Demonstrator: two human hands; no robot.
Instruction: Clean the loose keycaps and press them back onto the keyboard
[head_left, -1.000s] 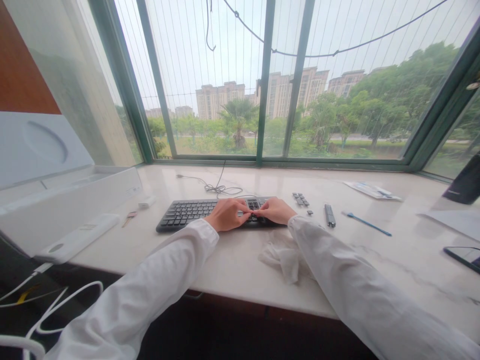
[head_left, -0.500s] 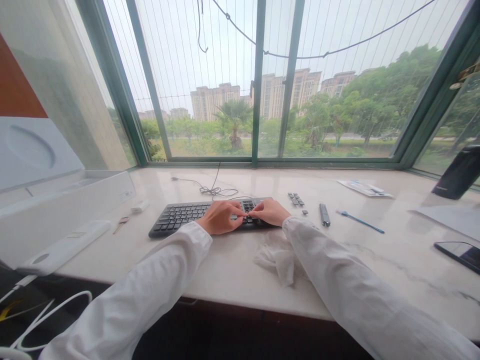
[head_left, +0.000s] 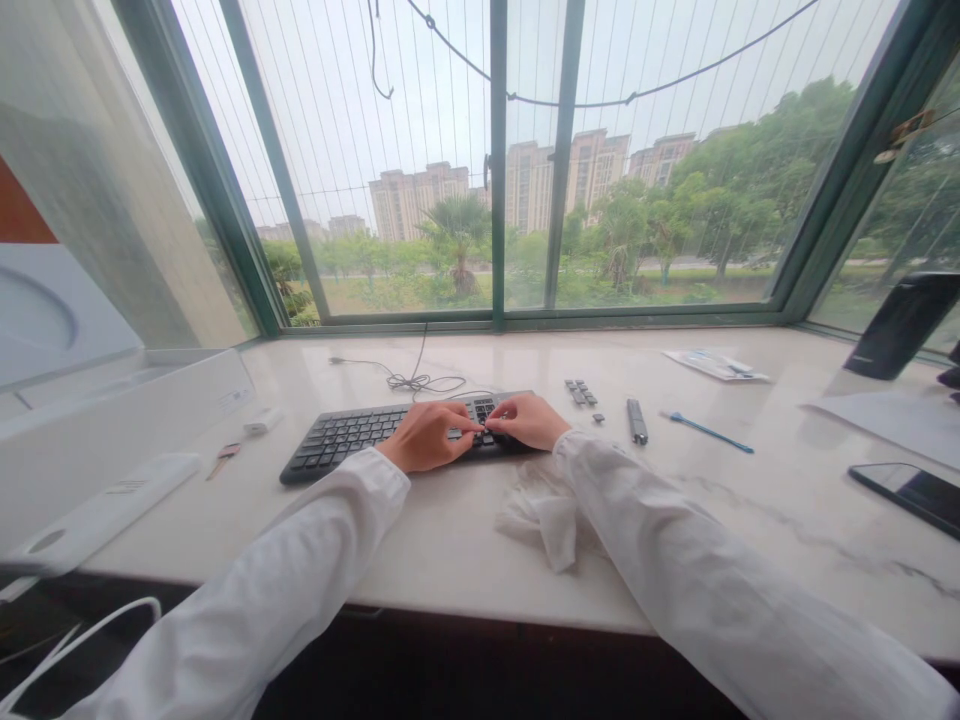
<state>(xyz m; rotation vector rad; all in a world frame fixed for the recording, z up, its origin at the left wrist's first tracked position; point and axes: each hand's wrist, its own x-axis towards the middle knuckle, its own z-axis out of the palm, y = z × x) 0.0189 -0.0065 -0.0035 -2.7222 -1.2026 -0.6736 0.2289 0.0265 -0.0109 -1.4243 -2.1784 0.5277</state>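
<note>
A black keyboard (head_left: 341, 437) lies on the pale marble-patterned counter, its cable (head_left: 420, 381) loosely coiled behind it. My left hand (head_left: 429, 437) rests over the keyboard's right part, its thumb and index finger brought together at the number pad. From the other side my right hand (head_left: 531, 421) meets it, fingertips pinched close to the left ones. Whatever sits between the fingertips is too small to make out. Several loose keycaps (head_left: 580, 392) lie right of the keyboard, with a single keycap (head_left: 598, 418) nearer me. Crumpled white tissue (head_left: 544, 512) sits below my right wrist.
To the right are a dark grey slim tool (head_left: 637, 422), a blue thin stick (head_left: 711, 433), a clear packet (head_left: 716, 365) and a phone (head_left: 911, 495). On the left stand a white box (head_left: 112, 405), a power strip (head_left: 105, 510), a key (head_left: 223, 459) and a white adapter (head_left: 262, 421).
The whole view has shifted slightly, so the scene sits further left. Both hands stay together at the number pad, with only small finger movement.
</note>
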